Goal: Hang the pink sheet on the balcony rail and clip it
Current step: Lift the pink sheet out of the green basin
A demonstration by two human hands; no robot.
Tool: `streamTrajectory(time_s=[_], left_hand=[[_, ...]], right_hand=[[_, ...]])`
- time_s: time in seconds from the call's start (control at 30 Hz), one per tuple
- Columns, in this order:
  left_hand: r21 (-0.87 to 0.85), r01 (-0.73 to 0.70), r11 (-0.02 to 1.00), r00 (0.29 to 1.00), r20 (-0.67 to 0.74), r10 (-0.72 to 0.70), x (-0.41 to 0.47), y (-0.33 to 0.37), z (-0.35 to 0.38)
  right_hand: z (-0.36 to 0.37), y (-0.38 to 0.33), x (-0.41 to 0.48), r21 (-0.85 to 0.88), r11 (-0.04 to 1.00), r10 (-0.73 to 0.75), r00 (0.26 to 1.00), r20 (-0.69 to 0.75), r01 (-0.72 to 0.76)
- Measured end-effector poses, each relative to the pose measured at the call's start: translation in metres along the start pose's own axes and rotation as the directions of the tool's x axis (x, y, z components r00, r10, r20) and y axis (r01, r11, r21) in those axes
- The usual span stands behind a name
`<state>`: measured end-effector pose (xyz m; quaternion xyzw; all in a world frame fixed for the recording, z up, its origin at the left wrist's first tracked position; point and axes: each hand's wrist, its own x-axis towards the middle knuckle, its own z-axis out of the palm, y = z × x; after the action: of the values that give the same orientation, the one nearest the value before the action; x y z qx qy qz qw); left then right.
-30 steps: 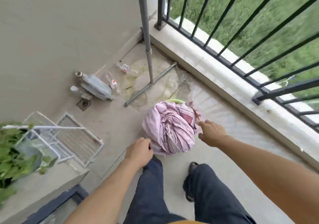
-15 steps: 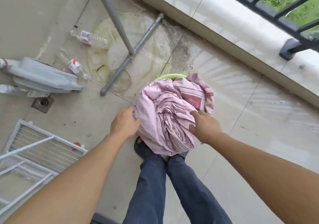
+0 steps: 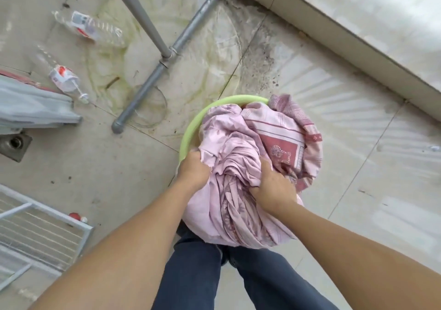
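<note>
Now the pink sheet (image 3: 238, 185) — a twisted, damp-looking bundle heaped over the green basin (image 3: 191, 130) on the balcony floor — is no longer merely being reached for: half a second ago both hands lay open against its sides, and both are now sunk into the folds. The left hand (image 3: 193, 169) has closed its grip on cloth at the basin's near-left rim; the right hand (image 3: 272, 185) is clamped on a fold at the bundle's middle. Lifting looks ready to begin — the rail is out of view, and no clips show.
</note>
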<state>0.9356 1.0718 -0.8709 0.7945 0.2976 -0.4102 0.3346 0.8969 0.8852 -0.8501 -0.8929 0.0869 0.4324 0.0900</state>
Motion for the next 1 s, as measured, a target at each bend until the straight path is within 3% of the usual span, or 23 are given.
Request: streamTrajectory(time_s=[0.13, 0.23, 0.43, 0.6, 0.77, 1.0], left_hand=[[-0.048, 0.019, 0.999, 0.997, -0.070, -0.022, -0.062, 0.017, -0.017], [-0.184, 0.016, 0.983, 0.998, -0.055, -0.026, -0.112, 0.028, -0.039], [-0.243, -0.080, 0.967, 0.997, -0.037, 0.073, -0.210, 0.044, -0.077], [-0.196, -0.226, 0.954, 0.973, -0.092, 0.212, -0.284, 0.059, -0.105], [-0.125, -0.371, 0.920, 0.927, -0.111, 0.359, -0.361, 0.079, -0.152], [-0.077, -0.635, 0.768, 0.772, -0.077, 0.631, -0.471, 0.101, -0.228]], right_hand=[[-0.028, 0.012, -0.041, 0.159, 0.987, 0.029, 1.000, -0.008, -0.027], [-0.054, 0.023, -0.081, 0.219, 0.974, 0.057, 0.998, -0.016, -0.053], [-0.109, 0.034, -0.157, 0.348, 0.935, 0.090, 0.994, -0.057, -0.065], [-0.159, 0.030, -0.216, 0.343, 0.938, 0.093, 0.986, -0.138, -0.040], [-0.204, 0.018, -0.284, 0.363, 0.932, 0.081, 0.975, -0.204, -0.002], [-0.248, -0.008, -0.407, 0.487, 0.869, 0.133, 0.906, -0.401, 0.088]])
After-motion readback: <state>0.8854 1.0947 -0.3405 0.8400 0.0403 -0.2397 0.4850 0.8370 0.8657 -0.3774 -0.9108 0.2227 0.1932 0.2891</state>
